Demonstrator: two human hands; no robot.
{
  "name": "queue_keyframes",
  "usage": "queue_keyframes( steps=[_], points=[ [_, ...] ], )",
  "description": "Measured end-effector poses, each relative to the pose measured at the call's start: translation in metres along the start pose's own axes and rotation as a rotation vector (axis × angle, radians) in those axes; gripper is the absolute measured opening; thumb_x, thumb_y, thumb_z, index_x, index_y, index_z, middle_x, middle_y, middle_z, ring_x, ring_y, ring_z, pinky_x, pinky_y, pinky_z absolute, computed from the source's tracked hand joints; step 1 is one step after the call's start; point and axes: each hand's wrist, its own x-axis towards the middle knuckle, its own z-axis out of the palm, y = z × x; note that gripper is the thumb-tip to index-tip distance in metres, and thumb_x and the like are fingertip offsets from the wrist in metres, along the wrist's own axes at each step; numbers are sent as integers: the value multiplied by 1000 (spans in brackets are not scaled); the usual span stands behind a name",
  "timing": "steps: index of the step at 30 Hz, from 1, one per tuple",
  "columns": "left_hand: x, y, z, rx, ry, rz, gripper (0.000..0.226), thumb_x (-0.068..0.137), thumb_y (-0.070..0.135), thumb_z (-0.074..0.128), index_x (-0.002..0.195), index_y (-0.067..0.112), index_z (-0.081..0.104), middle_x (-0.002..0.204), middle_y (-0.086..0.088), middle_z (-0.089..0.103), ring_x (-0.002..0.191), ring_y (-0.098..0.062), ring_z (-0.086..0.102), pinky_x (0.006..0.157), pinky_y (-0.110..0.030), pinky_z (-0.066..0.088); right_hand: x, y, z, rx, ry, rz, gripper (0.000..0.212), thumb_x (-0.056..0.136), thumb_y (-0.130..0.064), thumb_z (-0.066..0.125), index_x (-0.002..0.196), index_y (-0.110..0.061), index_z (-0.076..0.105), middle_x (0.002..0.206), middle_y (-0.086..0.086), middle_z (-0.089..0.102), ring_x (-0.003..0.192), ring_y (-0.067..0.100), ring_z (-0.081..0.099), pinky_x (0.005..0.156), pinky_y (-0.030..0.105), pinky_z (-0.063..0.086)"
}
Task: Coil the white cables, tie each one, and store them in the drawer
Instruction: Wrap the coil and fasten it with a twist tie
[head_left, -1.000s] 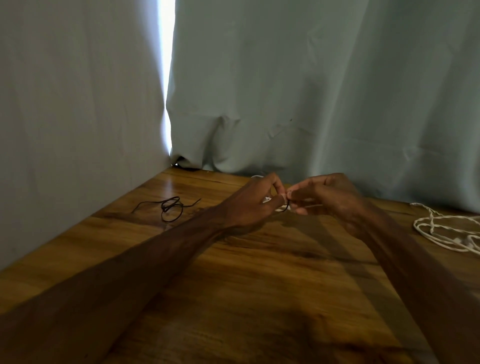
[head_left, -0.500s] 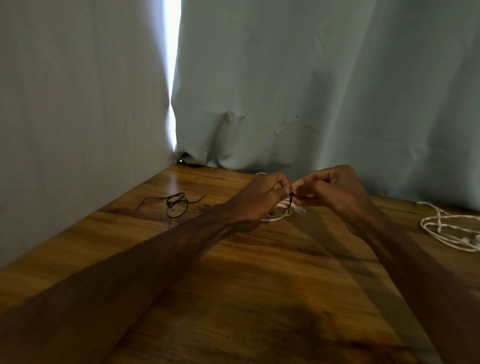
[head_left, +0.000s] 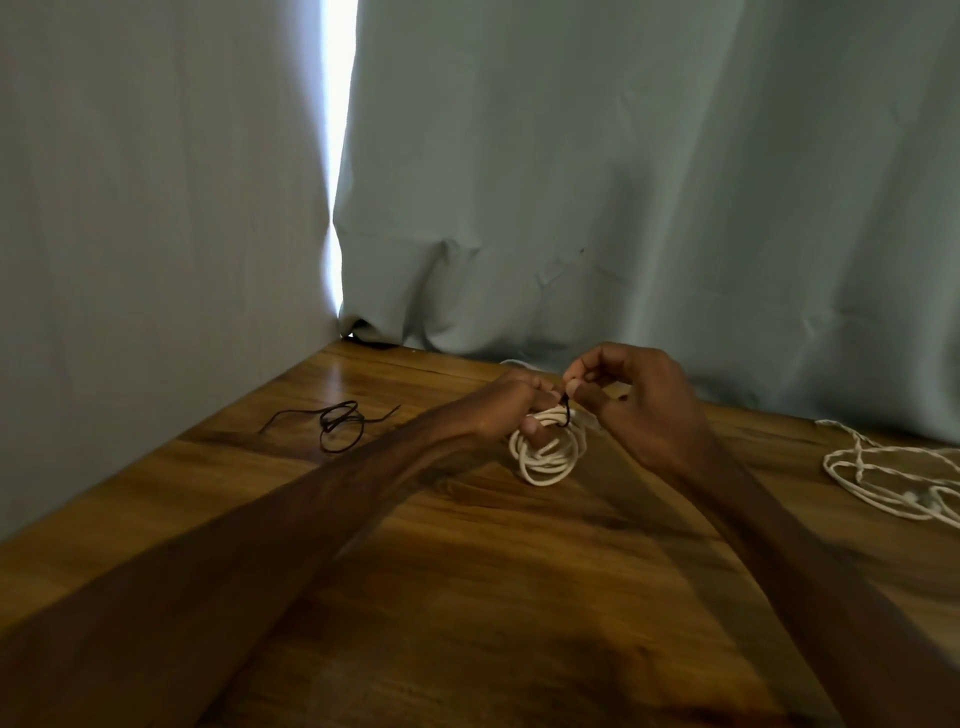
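Fingertips pinching, left hand (head_left: 506, 410) meets right hand (head_left: 641, 402).

Coil (head_left: 545, 457): white cable, several round loops, near the middle of the worktop's (head_left: 467, 597) back edge. Black tie (head_left: 567, 413) crosses its top. Loose cable (head_left: 883, 478): white, uncoiled tangle at the right edge. Spare tie (head_left: 340, 426): black, looped, towards the back left corner.

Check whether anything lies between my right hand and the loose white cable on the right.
Nothing visible does: only bare table lies between the right hand and the loose cable. That hand pinches the black tie at the coil.
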Motion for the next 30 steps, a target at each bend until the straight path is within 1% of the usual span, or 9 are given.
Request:
queue_keyframes(
  steps=[3, 10, 13, 16, 19, 21, 24, 28, 30],
  points=[
    [2, -1, -5, 48, 13, -31, 31, 103, 3, 43, 80, 9, 63, 66, -2, 54, 38, 0, 38, 40, -13, 31, 0, 2, 2, -31, -32, -36, 13, 89, -8, 73, 88, -21, 73, 80, -10, 72, 80, 2, 67, 61, 5, 41],
    [3, -2, -7, 12, 12, -93, 34, 103, 9, 47, 75, 14, 67, 62, 2, 53, 40, -2, 39, 45, -19, 30, 0, 2, 2, -51, -16, -95, 10, 93, -12, 70, 91, -22, 70, 78, -9, 71, 75, 5, 67, 58, 8, 40],
    [-2, 1, -8, -133, -115, -102, 23, 100, 14, 47, 100, 1, 66, 72, -4, 56, 42, -1, 42, 47, -16, 35, 0, 1, 1, -47, -6, -96, 9, 93, -12, 70, 90, -21, 70, 75, -9, 71, 74, 4, 68, 59, 7, 41],
    [-6, 2, -11, -209, -239, -89, 30, 96, 17, 53, 118, -1, 62, 79, -6, 56, 47, -1, 44, 56, -15, 37, 1, -1, -1, -30, 4, -66, 9, 94, -12, 69, 90, -20, 70, 72, -9, 72, 71, 0, 68, 58, 8, 43],
    [-2, 0, -14, 19, -146, -73, 30, 98, 13, 62, 121, -5, 66, 60, 1, 58, 53, -8, 51, 62, -25, 39, 1, 2, -3, -12, 1, -11, 10, 94, -11, 69, 91, -20, 70, 73, -8, 73, 69, 1, 69, 59, 14, 50],
    [-3, 0, -17, 194, -140, -24, 32, 99, 21, 66, 119, -4, 68, 64, 2, 65, 62, -13, 57, 64, -27, 43, 0, 4, -3, -18, 4, 16, 10, 94, -10, 68, 91, -19, 70, 73, -8, 73, 67, 2, 69, 58, 13, 49],
    [-11, -1, -19, 358, -152, 101, 41, 100, 33, 65, 95, -7, 73, 74, 1, 71, 70, -6, 65, 69, -20, 46, 0, 7, -4, -39, 20, 21, 10, 94, -8, 67, 90, -18, 70, 72, -10, 72, 66, 1, 68, 59, 12, 48],
    [-12, -1, -18, 495, -152, 249, 37, 102, 32, 62, 87, 0, 73, 76, 3, 70, 74, -6, 66, 72, -27, 50, -1, 8, -2, -101, 42, -15, 10, 93, -11, 67, 90, -20, 69, 70, -12, 71, 63, 2, 68, 63, 25, 55],
    [-10, -1, -18, 586, -146, 292, 28, 102, 32, 61, 86, 13, 74, 77, 8, 69, 74, -7, 66, 71, -30, 51, 0, 10, 0, -115, 52, 0, 11, 91, -12, 68, 88, -22, 69, 70, -12, 71, 63, 4, 69, 65, 31, 58]
  ],
)
